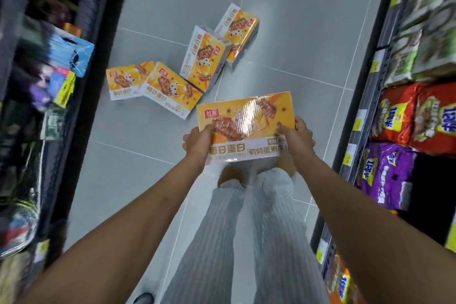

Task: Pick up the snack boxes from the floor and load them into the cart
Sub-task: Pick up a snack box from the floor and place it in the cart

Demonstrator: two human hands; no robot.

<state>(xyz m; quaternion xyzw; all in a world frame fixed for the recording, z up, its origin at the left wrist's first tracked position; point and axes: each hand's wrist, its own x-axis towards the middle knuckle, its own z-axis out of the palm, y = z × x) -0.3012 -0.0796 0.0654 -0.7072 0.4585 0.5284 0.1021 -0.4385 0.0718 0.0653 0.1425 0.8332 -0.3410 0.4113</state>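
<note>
One snack box [246, 123] in our grip, lifted clear of floor [296, 32], long axis running left-right between our hands. Left hand [197, 143] clasps its left end, right hand [299, 139] its right end, thumbs on top. Four more boxes [170, 90] lie ahead, slightly left, nearer our left hand. We see no cart in view.

Arms outstretched, left hand [197, 143] and right hand [299, 138] gripping snack box [246, 112] ends
</note>
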